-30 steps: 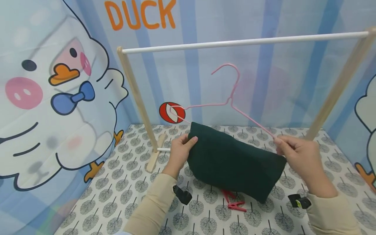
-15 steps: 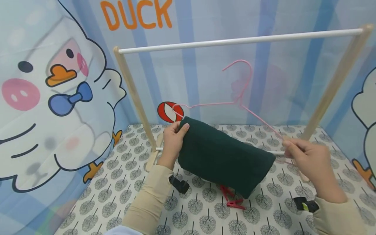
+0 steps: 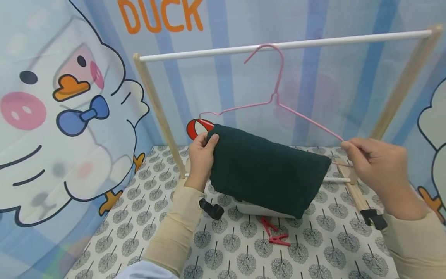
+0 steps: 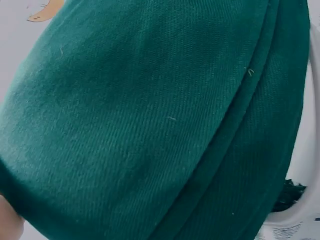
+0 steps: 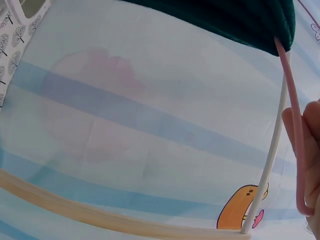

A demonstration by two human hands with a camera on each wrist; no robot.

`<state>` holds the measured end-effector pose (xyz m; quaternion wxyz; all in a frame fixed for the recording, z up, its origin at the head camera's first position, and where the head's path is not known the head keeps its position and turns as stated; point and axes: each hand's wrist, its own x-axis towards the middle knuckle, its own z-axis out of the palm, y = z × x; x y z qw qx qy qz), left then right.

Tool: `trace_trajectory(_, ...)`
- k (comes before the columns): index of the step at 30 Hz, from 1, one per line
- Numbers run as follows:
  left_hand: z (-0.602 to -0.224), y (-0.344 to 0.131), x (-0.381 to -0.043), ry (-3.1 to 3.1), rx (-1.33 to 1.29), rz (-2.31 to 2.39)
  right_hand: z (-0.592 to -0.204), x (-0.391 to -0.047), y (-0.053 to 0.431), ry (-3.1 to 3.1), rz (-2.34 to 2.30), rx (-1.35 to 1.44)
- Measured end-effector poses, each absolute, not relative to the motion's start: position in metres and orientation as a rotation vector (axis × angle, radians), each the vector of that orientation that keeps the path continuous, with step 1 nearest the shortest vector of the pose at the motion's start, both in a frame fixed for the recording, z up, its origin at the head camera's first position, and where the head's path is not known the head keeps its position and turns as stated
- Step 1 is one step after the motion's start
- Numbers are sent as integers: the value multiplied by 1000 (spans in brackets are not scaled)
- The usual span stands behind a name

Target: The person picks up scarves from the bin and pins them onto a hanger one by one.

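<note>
A dark green folded cloth (image 3: 265,166) hangs over the lower bar of a pink wire hanger (image 3: 280,69). My left hand (image 3: 202,159) pinches the cloth's upper left corner, thumb in front. At the hanger's right end, my right hand (image 3: 381,166) grips the wire, clear of the fabric. Layered folds of the cloth (image 4: 125,115) fill the left wrist view, with a fingertip at its lower left edge. In the right wrist view the hanger's end (image 5: 299,165) passes by the fingers and runs into the cloth (image 5: 240,17). The hook stands up, in front of the rack rod in the head view.
A rack with a white top rod (image 3: 331,42) and wooden posts (image 3: 153,104) stands behind the hanger. Below the cloth is a partly hidden white container (image 3: 259,209). Two red clothespins (image 3: 278,239) lie on the tree-patterned table cover (image 3: 240,248). Printed curtains surround the table.
Hanger and cloth have risen, and the hook now overlaps the rod in view. The cloth has shifted left along the hanger, away from my right hand. The white container has come into sight.
</note>
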<state>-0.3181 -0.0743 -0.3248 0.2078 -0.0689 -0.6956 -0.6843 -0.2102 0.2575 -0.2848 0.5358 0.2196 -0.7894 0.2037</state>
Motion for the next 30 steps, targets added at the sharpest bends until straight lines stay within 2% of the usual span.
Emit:
trace_trajectory(5, -313, -74, -321, -1929, -214, -1917, -279, -208, 258, -1896, 485, 512)
trace_trajectory(14, -312, -78, -323, -2036, -65, -1976, -280, -207, 254, -1921, 525, 561)
trace_trajectory(20, -310, -77, -319, -1958, -137, -1970, -286, -207, 249, -1955, 576, 566)
trace_trajectory(30, -322, -80, -319, -1968, -85, -1958, -290, -208, 247, -1911, 603, 596)
